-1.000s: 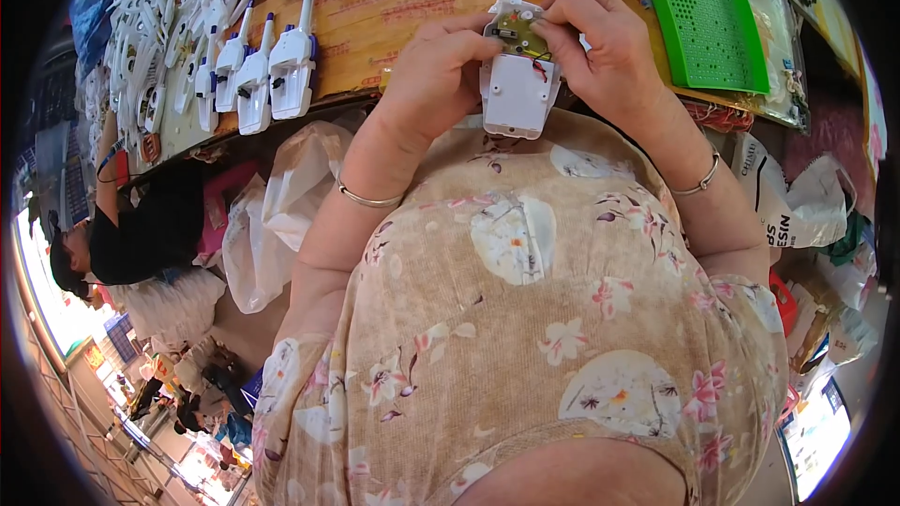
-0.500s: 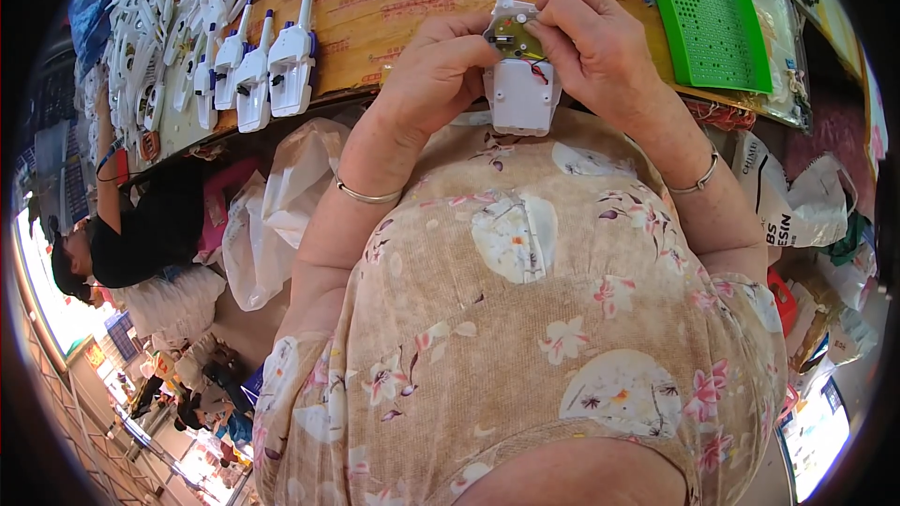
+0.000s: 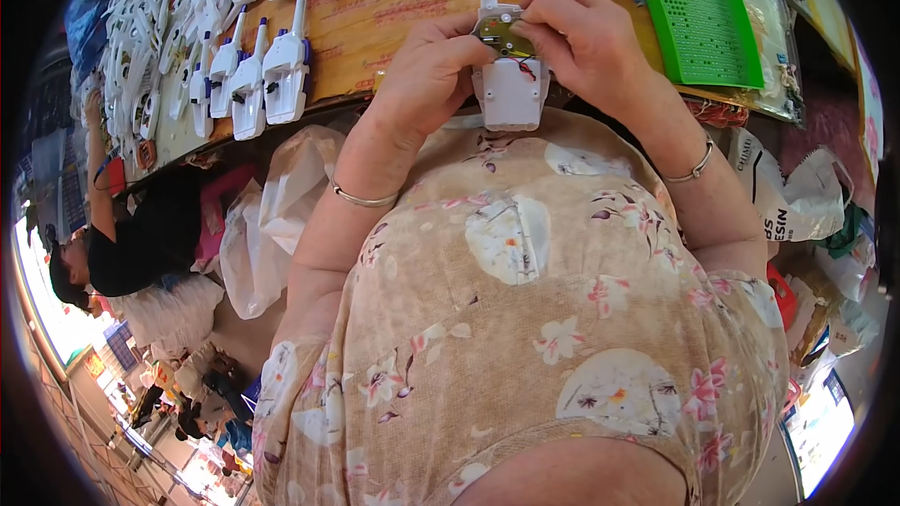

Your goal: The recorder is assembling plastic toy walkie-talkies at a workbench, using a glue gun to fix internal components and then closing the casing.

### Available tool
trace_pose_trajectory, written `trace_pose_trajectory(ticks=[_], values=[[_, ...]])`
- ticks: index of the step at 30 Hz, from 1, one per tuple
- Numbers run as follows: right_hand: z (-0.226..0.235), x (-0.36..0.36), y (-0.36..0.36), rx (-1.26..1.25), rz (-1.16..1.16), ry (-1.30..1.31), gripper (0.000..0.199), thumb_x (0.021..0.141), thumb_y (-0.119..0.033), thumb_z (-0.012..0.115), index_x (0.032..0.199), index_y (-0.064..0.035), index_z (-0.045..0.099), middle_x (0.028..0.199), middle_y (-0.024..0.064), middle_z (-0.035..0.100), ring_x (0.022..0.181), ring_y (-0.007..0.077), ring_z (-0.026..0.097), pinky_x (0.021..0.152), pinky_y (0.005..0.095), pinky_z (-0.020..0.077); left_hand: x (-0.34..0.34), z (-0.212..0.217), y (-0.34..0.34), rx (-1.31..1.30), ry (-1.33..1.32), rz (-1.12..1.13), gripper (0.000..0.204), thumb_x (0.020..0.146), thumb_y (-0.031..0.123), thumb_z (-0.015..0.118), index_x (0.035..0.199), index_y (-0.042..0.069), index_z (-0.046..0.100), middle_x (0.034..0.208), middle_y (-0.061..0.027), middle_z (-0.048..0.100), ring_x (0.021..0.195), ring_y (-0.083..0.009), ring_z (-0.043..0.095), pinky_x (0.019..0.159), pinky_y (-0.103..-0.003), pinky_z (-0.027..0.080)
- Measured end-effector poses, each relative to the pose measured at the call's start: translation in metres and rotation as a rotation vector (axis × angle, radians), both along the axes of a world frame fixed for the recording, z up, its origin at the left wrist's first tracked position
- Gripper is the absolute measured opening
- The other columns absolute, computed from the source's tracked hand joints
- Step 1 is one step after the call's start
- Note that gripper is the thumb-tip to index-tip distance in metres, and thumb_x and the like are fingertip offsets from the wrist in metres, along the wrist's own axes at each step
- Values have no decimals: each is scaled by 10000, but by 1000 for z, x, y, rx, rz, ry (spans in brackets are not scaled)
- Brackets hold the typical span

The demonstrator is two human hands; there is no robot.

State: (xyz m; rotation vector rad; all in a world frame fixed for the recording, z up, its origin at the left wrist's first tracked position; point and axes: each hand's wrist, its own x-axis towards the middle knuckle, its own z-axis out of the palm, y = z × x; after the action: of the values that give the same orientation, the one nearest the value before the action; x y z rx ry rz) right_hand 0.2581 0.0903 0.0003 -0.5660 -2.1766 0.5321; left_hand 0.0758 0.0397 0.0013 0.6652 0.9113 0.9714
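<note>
A white plastic housing (image 3: 511, 103) with a long narrow stem lies at the table's front edge, just before my body. In its open upper part sits a green circuit board (image 3: 504, 41), with a small black part and thin red and black wires below it. My left hand (image 3: 424, 77) is closed on the housing's left side, thumb by the black part. From the right, my right hand (image 3: 589, 42) pinches at the board's right edge with thumb and forefinger. Its fingertips cover that corner, so anything small between them is hidden.
Several similar white assemblies (image 3: 285, 75) lie to the left, beside a pile of white plastic parts (image 3: 136, 56). A green perforated tray (image 3: 708, 42) of small metal pieces stands at right. Plastic bags (image 3: 291, 187) hang below the table edge. Another person (image 3: 141, 234) sits far left.
The housing and both hands have shifted slightly left in the picture. My right thumb and forefinger stay at the board's right edge, and my left hand keeps its hold.
</note>
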Motion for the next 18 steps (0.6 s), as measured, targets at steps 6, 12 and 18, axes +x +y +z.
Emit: trace_pose_trajectory(ticks=[6, 12, 18], values=[[31, 43, 13, -219, -202, -5, 309, 785, -23, 642, 1091, 4, 607, 1069, 144, 574, 953, 210, 572, 772, 300, 475, -3, -11, 2, 30, -41, 53, 306, 785, -20, 473, 1061, -88, 587, 931, -126, 646, 781, -192, 655, 695, -305, 549], [30, 76, 21, -12, -671, 360, 160, 830, -48, 663, 951, 44, 613, 912, 70, 640, 778, 98, 581, 725, 216, 463, -4, -14, 3, 35, -64, 77, 303, 793, -22, 457, 1055, -99, 586, 920, -144, 654, 785, -208, 667, 707, -307, 557], [86, 66, 67, -197, -257, 766, 339, 840, -38, 606, 1172, 22, 571, 1117, 112, 591, 1004, 192, 581, 835, 293, 481, -1, -16, 9, 27, -70, 107, 296, 793, -23, 458, 1044, -111, 585, 917, -149, 654, 781, -212, 665, 718, -318, 557]])
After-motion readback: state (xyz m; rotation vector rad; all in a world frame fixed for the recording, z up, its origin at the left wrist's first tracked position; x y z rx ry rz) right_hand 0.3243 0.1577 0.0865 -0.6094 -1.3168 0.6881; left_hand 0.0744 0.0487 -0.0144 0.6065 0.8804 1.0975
